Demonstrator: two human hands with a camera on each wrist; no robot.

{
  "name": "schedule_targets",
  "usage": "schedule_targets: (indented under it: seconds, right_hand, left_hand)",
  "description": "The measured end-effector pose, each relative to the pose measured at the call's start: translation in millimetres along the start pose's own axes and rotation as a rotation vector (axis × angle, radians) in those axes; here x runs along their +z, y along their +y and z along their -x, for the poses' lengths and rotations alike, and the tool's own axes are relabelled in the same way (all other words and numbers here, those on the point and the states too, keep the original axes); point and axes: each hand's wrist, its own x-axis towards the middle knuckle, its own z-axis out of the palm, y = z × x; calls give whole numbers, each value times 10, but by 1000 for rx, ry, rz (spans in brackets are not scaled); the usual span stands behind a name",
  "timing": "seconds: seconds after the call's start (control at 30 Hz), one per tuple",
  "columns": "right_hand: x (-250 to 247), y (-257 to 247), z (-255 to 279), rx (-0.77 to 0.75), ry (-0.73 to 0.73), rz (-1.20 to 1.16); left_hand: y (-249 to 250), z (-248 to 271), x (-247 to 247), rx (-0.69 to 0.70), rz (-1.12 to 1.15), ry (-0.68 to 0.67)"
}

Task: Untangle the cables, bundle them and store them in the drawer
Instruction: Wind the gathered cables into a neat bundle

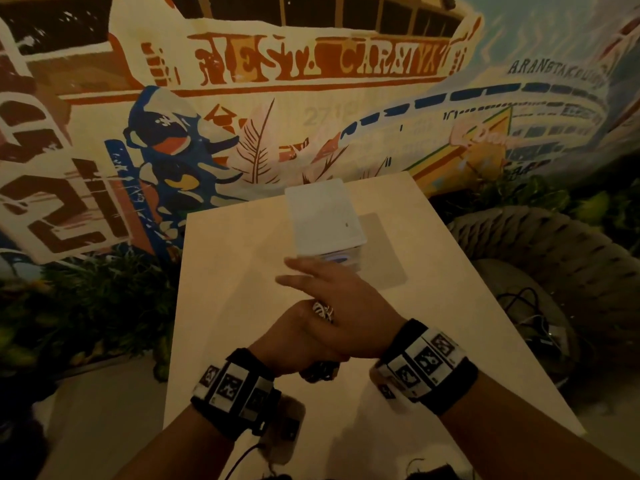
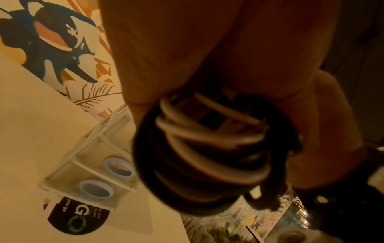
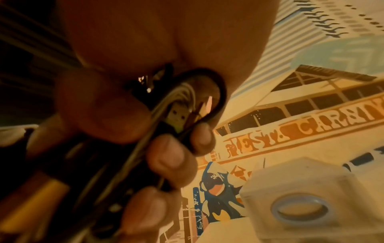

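A coil of black and white cables (image 2: 203, 156) sits in my left hand (image 1: 294, 344), whose fingers (image 3: 166, 162) curl round it above the white table (image 1: 225, 258). Only a dark bit of the bundle (image 1: 320, 370) shows in the head view. A USB plug (image 3: 176, 118) pokes out of the loops. My right hand (image 1: 311, 282) lies across the left one, fingers straight and pointing left. Just beyond stands the small translucent drawer box (image 1: 325, 220) with blue ring handles (image 2: 95, 190), both drawers pushed in.
More loose cables (image 1: 530, 313) lie on the woven chair (image 1: 554, 244) to the right of the table. A thin black cable (image 1: 249, 455) hangs by the table's near edge. A painted mural wall rises behind; plants (image 1: 86, 306) stand at the left.
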Motion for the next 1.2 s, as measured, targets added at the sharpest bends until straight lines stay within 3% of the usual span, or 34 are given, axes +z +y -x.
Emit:
schedule_targets:
  seconds: [0.1,0.2,0.33,0.6,0.67,0.77,0.87,1.0,1.1,1.2]
  right_hand:
    - [56,85,56,210,22,-159]
    - [138,107,78,318,117,-213]
    - [181,133,45,342,154,-114]
    - [203,234,148,430,26,-257]
    - [221,226,159,445,19,-224]
    - [221,196,185,368,-74,-182]
    - [239,187,198,300,-99,-143]
    - [321,215,196,355,47,-149]
    - [393,218,214,405,76,-242]
    - [457,204,253,484,86,-290]
  left_hand:
    - [-32,-33,-51,-10,-2,9]
    - [-59,-28,-56,-33,41,64]
    - [-167,-52,-20,-145,56,142]
    - [-255,-43,-109,-242,93,177]
    - [-249,-52,-152,-292,17,147]
    - [-185,-43,-226,-290,-83,-59]
    - [-80,-8,-292,-259,-39,-202]
    - [5,-39,-300,-317,-124,-157]
    - [3,-63,-275,-365,-248,-105]
    - [-84,-50,-263,-418,-218,-106]
